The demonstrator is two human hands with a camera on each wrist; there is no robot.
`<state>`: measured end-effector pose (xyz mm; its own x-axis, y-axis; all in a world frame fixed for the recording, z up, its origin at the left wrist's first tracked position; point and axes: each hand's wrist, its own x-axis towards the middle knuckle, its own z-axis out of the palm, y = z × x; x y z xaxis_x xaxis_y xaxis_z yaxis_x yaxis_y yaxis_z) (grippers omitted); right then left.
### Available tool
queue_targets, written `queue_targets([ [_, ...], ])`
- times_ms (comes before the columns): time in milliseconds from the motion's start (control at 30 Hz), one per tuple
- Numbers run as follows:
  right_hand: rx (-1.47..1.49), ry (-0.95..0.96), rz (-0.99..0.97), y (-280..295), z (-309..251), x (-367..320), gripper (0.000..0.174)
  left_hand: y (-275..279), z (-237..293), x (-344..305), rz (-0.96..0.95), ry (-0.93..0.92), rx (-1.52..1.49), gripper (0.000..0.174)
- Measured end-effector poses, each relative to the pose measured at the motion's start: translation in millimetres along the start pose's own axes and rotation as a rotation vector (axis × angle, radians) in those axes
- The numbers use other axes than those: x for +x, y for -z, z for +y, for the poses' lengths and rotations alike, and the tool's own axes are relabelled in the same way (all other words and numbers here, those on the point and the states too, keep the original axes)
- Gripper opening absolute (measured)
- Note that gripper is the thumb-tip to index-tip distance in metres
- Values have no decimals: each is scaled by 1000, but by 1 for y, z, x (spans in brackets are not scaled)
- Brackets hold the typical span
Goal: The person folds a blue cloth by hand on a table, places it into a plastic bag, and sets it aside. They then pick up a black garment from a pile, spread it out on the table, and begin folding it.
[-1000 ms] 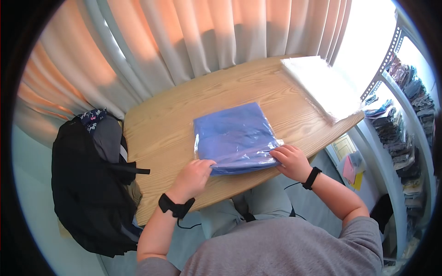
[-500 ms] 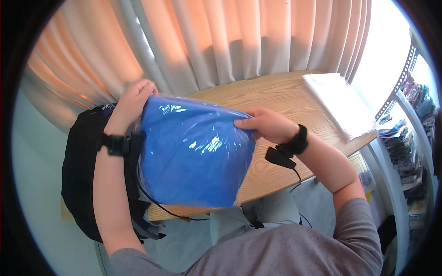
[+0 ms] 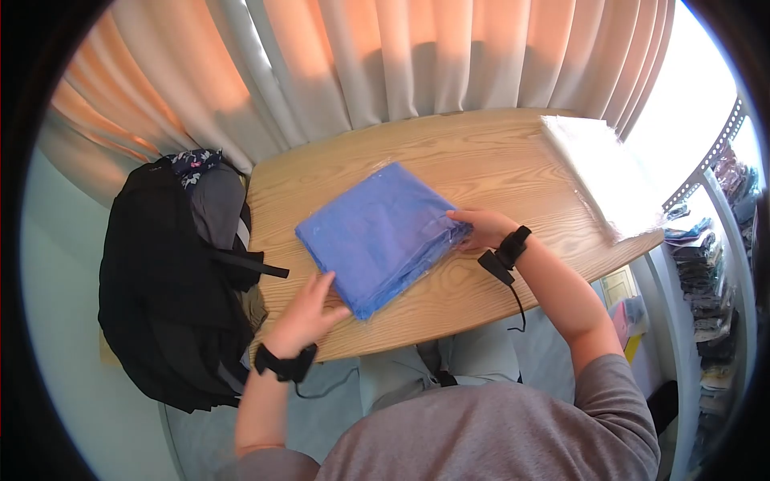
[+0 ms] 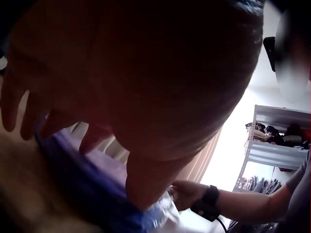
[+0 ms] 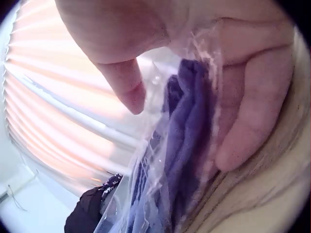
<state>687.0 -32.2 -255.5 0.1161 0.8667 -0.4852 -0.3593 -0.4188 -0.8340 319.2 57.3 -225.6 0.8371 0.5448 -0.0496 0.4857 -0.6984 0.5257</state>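
Note:
A folded blue cloth in a clear plastic bag [image 3: 377,232] lies turned at an angle on the wooden table. My right hand [image 3: 489,230] holds its right corner; in the right wrist view the thumb is on one side of the packet [image 5: 187,126] and the fingers [image 5: 252,107] lie along the other. My left hand [image 3: 305,317] is beside the packet's near-left edge, fingers spread and fairly straight, the fingertips close to it; whether they touch is unclear. In the left wrist view that hand [image 4: 112,87] is dark, above the blurred blue packet [image 4: 92,184].
Clear plastic bags [image 3: 605,176] lie in a stack at the table's [image 3: 497,160] right end. Dark clothes [image 3: 168,280] are heaped beyond its left edge. A curtain [image 3: 385,56] hangs behind, and shelves of packed items [image 3: 710,280] stand at the right.
The packet was lifted, turned, and lowered back to the table at an angle. My left hand has let go and come down toward me; my right hand still holds a corner.

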Motion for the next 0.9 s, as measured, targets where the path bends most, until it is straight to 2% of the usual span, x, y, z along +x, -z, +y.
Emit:
queue_targets([
  [33, -134, 22, 107, 0, -3, -4, 37, -12, 6, -5, -1, 1, -2, 67],
  [67, -269, 42, 215, 2, -4, -6, 39, -25, 13, -10, 57, 40, 63, 74],
  [100, -272, 31, 216, 8, -2, -4, 39, -35, 18, -12, 111, 82, 125, 81],
  [200, -208, 19, 184, 15, 5, -2, 39, -53, 19, -12, 187, 60, 99, 85],
  [267, -21, -61, 49, 13, 5, -6, 34, -55, 18, -12, 169, 81, 65, 85],
  [300, -23, -70, 49, 10, 7, -7, 34, -55, 18, -11, 161, 92, 43, 84],
  [367, 176, -56, -24, 5, 10, -8, 29, -57, 14, -9, 168, 97, 79, 83],
  [400, 176, -60, -25, 10, 14, -4, 29, -58, 12, -8, 180, 97, 122, 81],
  [467, 257, -69, -167, 17, 19, 6, 27, -56, 7, -4, 189, 107, 98, 79],
  [600, 277, -60, -210, 8, 12, -6, 32, -56, -6, 1, 278, 128, -32, 70],
  [667, -149, 66, 204, 2, 5, -16, 36, -51, -1, -5, 310, 171, -50, 66],
  [700, -148, 66, 210, 4, 2, -20, 36, -48, 3, -9, 341, 219, -69, 63],
  [767, -829, 287, 433, 8, 0, -26, 41, -48, 4, -13, 385, 198, -50, 58],
  [800, -827, 282, 437, 7, 1, -27, 41, -47, 6, -14, 432, 182, -29, 54],
  [833, -687, 246, 379, 4, 4, -27, 40, -46, 10, -14, 426, 180, -30, 54],
  [867, -548, 212, 320, 1, 6, -27, 38, -45, 19, -11, 464, 213, -221, 51],
  [900, -547, 211, 323, 1, 10, -25, 38, -44, 24, -9, 502, 245, -411, 47],
])
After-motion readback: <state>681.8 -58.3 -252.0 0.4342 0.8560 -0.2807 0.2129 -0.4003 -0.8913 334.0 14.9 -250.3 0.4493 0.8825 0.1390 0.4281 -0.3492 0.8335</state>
